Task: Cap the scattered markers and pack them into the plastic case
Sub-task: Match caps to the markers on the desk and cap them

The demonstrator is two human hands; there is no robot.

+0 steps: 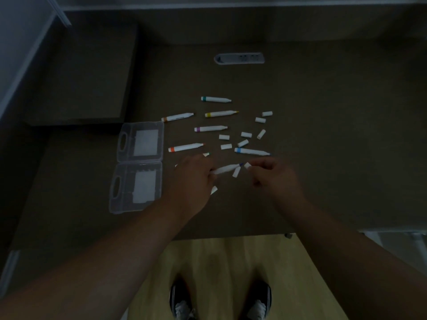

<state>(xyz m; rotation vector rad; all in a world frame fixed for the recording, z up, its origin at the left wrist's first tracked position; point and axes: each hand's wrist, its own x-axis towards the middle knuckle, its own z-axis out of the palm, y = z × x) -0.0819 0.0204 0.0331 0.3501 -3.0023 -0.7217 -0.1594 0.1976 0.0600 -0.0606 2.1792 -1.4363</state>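
Markers: six lie uncapped on the desk (323,158), banded teal (215,99), brown (177,117), yellow (221,113), purple (210,128), orange (186,147) and blue (251,151); a seventh marker (225,168) is in the left hand; an eighth, green-tipped marker (206,154), shows only its end above that hand.
Caps: seven loose white caps in a cluster right of the markers, from the farthest cap (267,113) down to the cap by the orange marker (226,146); one more cap (236,172) lies under the held marker's tip; a white piece (214,190) peeks out below the left hand, too hidden to name.
Left hand (193,179): fingers curled round the marker's barrel, tip pointing right.
Right hand (271,174): fingertips pinch a small white cap (247,165), just beside the marker's dark tip, not yet on it.
Plastic case (138,167): one, clear, lying open flat to the left of the markers, both halves showing white inserts; no markers inside.
Hard to see: dim light; band colours faint.
Edges: the desk's near edge runs just behind the forearms; bare desk surface lies right of the caps and beyond the teal marker, up to the socket strip (239,58).
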